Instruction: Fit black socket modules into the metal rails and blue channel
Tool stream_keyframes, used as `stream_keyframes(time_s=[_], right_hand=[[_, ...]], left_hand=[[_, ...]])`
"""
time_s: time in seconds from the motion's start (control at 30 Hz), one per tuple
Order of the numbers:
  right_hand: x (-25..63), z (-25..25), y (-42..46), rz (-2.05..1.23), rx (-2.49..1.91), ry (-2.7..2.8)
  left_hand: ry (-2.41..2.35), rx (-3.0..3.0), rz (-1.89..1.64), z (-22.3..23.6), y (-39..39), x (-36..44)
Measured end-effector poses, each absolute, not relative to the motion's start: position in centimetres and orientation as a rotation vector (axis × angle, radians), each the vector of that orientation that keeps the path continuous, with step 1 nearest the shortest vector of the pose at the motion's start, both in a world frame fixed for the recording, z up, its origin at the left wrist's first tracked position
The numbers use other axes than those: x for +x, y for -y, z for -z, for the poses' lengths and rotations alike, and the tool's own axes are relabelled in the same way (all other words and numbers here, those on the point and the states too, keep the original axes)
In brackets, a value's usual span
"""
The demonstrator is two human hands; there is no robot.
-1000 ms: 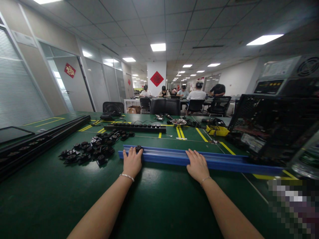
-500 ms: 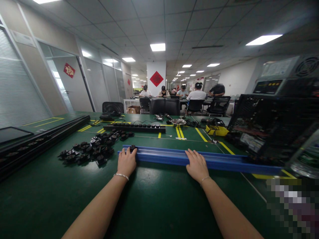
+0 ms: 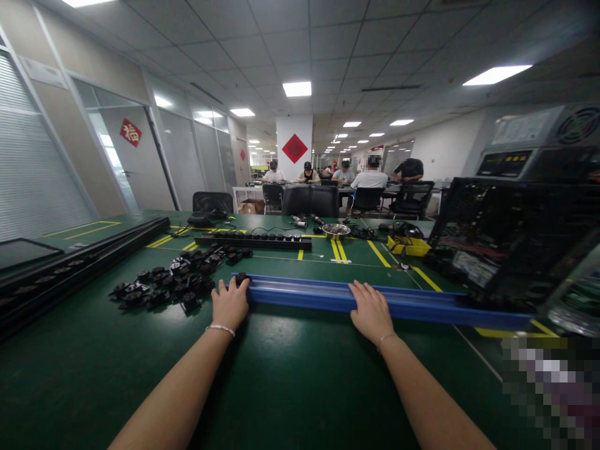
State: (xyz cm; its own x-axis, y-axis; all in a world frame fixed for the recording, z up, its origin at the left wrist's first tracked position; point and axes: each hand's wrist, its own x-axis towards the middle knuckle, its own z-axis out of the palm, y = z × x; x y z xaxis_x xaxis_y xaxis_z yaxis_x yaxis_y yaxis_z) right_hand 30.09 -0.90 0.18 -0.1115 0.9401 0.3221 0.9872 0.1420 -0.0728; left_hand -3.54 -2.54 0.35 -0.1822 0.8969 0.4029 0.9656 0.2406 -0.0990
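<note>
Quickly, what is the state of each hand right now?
Left hand: touching the small black part at the left end of the blue rail; grip cannot be told.
Right hand: open, resting on the blue rail's near edge.

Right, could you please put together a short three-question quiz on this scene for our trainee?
1. True or false: the right hand is touching the blue rail.

2. Which thing is at the fingertips of the left hand?
A) a metal bowl
B) a yellow box
C) a black part

3. Fill the gap: the pile on the table lies nearer to the ____ hand.

Key: 1. True. 2. C. 3. left.
</note>
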Motion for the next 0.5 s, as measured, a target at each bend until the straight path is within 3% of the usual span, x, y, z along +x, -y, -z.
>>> stream_keyframes(time_s=[0.5], right_hand=[[30.2, 0.4, 0.6, 0.255, -1.826, 2.110]], left_hand=[[2.195, -1.722, 0.171, -0.9, 2.2, -5.8]])
